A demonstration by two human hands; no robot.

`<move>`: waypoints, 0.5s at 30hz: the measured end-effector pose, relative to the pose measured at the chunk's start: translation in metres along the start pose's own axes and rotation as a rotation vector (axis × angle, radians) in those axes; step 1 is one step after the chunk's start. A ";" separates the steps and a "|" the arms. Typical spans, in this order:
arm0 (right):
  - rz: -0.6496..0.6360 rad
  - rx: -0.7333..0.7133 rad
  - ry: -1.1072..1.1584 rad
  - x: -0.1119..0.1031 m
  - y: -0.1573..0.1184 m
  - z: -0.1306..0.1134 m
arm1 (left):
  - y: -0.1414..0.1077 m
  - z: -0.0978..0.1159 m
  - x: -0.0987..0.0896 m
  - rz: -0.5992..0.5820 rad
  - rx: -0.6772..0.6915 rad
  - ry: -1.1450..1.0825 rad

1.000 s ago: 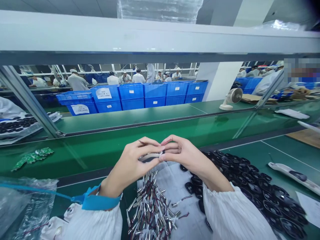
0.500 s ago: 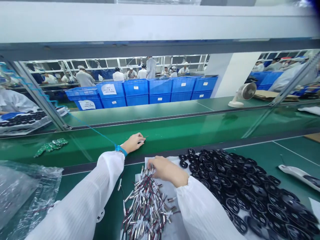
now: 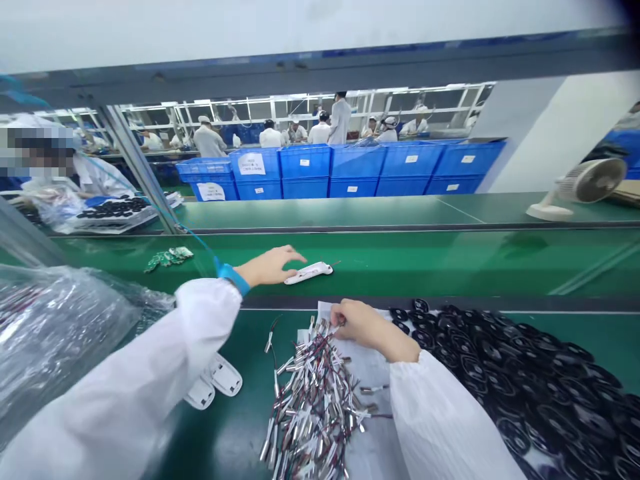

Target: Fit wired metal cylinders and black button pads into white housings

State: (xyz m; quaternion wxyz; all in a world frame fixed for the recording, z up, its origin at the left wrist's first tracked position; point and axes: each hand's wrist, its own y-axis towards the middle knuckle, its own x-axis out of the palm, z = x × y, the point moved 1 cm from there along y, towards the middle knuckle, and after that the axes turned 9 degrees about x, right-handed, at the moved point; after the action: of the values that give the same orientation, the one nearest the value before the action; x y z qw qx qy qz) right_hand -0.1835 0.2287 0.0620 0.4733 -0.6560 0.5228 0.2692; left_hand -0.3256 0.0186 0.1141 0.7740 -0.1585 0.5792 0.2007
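My left hand [image 3: 270, 267] is over the green conveyor belt [image 3: 400, 263], thumb and fingers apart. A white elongated plastic housing [image 3: 311, 272] with a thin wire at its far end lies on the belt right by the fingertips; whether they touch it I cannot tell. At the far end of a heap of small silver motors with red and black wires [image 3: 313, 393], my right hand [image 3: 367, 327] has its fingers pinched together on a wired motor, mostly hidden by the fingers. White paper [image 3: 370, 427] shows under the heap. A blue wrist strap [image 3: 234, 279] circles my left wrist.
Black oval parts [image 3: 500, 367] cover the right side. White housings [image 3: 225, 377] lie beside my left sleeve, with clear plastic bags [image 3: 65, 333] farther left. Green circuit boards [image 3: 169, 259] sit on the belt. Beyond are a fan [image 3: 585, 183], blue bins [image 3: 305, 170] and co-workers.
My left hand has opened, and the white housing, earlier mostly hidden by it, now shows on the belt. My right hand stays at the heap. The view has swung left.
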 end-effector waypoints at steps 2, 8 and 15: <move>0.018 -0.020 0.041 -0.008 -0.004 0.002 | -0.052 -0.004 -0.014 -0.100 -0.135 0.025; 0.025 -0.045 0.262 -0.031 -0.015 0.009 | -0.186 0.007 -0.001 -0.226 -0.352 0.014; 0.025 -0.002 0.400 -0.021 -0.004 0.018 | -0.199 0.013 0.036 -0.042 -0.330 0.060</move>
State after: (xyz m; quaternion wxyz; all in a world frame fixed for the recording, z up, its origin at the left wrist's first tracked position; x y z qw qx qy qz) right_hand -0.1836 0.2546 0.0740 0.3559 -0.6904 0.6141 0.1399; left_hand -0.2079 -0.1432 0.0857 0.7239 -0.3013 0.5578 0.2721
